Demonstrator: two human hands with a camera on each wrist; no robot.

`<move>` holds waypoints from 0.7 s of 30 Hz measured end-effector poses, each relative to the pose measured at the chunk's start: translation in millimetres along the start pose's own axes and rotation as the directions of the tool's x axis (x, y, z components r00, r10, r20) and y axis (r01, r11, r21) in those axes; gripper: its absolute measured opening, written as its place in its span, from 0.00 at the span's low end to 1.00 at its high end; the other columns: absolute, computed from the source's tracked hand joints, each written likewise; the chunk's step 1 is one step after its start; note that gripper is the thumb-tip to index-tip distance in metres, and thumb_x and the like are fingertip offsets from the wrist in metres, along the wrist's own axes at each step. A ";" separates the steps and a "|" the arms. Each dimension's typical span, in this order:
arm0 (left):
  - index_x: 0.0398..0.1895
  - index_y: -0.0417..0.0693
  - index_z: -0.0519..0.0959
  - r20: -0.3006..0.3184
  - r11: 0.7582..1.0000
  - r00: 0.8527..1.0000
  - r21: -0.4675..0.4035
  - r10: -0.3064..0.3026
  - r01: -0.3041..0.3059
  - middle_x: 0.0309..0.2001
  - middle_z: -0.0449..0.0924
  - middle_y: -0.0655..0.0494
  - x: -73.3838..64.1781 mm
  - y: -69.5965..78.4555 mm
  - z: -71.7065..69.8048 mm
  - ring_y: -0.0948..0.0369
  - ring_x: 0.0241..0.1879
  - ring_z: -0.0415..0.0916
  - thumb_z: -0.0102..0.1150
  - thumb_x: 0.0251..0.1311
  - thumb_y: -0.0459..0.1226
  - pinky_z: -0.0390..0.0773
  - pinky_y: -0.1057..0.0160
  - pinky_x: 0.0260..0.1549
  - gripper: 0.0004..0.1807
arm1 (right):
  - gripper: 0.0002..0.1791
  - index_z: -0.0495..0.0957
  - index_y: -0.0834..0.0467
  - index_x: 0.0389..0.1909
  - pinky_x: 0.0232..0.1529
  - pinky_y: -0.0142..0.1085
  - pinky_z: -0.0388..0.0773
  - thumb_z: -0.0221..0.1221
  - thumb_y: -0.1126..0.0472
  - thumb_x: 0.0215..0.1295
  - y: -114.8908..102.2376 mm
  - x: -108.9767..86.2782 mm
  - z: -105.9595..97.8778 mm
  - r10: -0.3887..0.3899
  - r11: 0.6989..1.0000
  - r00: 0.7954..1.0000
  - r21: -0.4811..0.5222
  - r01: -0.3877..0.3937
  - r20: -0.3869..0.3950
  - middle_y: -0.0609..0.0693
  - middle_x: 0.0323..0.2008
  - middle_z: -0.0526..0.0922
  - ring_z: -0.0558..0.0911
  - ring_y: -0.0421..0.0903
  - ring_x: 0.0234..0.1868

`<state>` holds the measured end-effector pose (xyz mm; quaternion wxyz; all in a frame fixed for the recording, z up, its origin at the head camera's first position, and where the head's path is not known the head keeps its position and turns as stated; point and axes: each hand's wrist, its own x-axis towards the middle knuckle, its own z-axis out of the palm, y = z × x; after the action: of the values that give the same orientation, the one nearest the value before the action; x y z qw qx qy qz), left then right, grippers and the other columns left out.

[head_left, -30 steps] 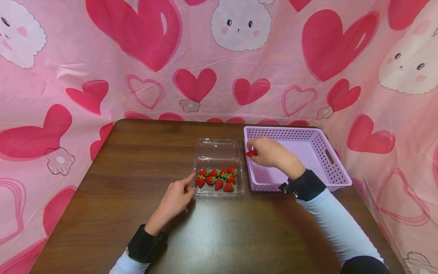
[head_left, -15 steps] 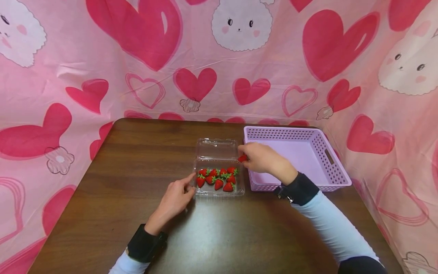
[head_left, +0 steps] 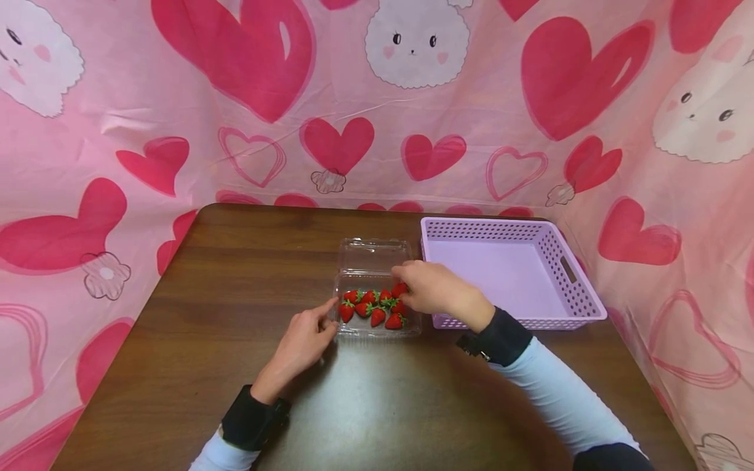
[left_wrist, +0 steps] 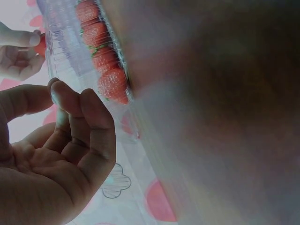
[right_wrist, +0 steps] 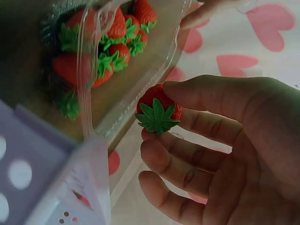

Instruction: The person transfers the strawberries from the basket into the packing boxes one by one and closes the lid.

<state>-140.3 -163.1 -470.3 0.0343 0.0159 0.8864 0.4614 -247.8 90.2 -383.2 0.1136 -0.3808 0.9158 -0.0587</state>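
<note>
A hinged clear plastic container [head_left: 359, 332] lies with its lid [head_left: 375, 254] folded back. Several red strawberries [head_left: 377, 317] with green leaves sit inside it. My right hand [head_left: 437, 289] is over the container's right side. Between its thumb and fingers it pinches a strawberry [right_wrist: 158, 115], leafy end toward the camera in the right wrist view. My left hand [head_left: 303, 340] touches the container's left side with index finger and thumb. In the left wrist view the left hand's fingers [left_wrist: 96, 136] bend loosely near the plastic wall.
A lilac perforated basket [head_left: 506, 275] stands on the right, close beside the container. Both rest on a brown wooden table [head_left: 247, 261]. Pink heart-patterned cloth [head_left: 336, 144] hangs behind the table and at its sides.
My right hand has moved left and toward me, from the basket's left edge to over the container, carrying the strawberry. The left hand and the container have stayed in place.
</note>
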 end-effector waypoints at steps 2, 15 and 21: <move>0.75 0.39 0.73 0.000 1.000 1.000 0.000 0.000 0.000 0.18 0.69 0.60 -0.2 0.0 -0.1 0.62 0.13 0.64 0.61 0.69 0.31 0.66 0.63 0.16 0.30 | 0.21 0.82 0.62 0.57 0.40 0.45 0.83 0.71 0.61 0.65 -2.9 1.2 2.9 -0.003 1.000 1.000 0.012 0.003 0.009 0.52 0.40 0.82 0.80 0.47 0.35; 0.75 0.40 0.72 0.014 1.000 1.000 0.006 -0.002 0.002 0.18 0.69 0.59 -0.6 -0.3 -1.1 0.62 0.13 0.64 0.60 0.70 0.32 0.66 0.64 0.17 0.30 | 0.15 0.83 0.57 0.51 0.37 0.43 0.82 0.70 0.60 0.65 -27.2 14.8 27.2 -0.085 0.996 0.996 -0.004 0.086 0.030 0.47 0.35 0.80 0.79 0.46 0.34; 0.75 0.39 0.72 0.012 1.000 1.000 0.008 -0.002 0.002 0.19 0.69 0.59 -0.4 0.3 -1.5 0.62 0.14 0.64 0.60 0.70 0.32 0.66 0.64 0.17 0.30 | 0.14 0.84 0.54 0.50 0.37 0.42 0.82 0.71 0.59 0.65 -35.5 20.3 39.7 -0.093 0.996 0.995 0.016 0.093 0.037 0.46 0.36 0.80 0.78 0.45 0.33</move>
<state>-140.1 -164.2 -469.2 0.0402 0.0179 0.8879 0.4579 -227.4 50.0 -418.0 0.1309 -0.4232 0.8943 -0.0634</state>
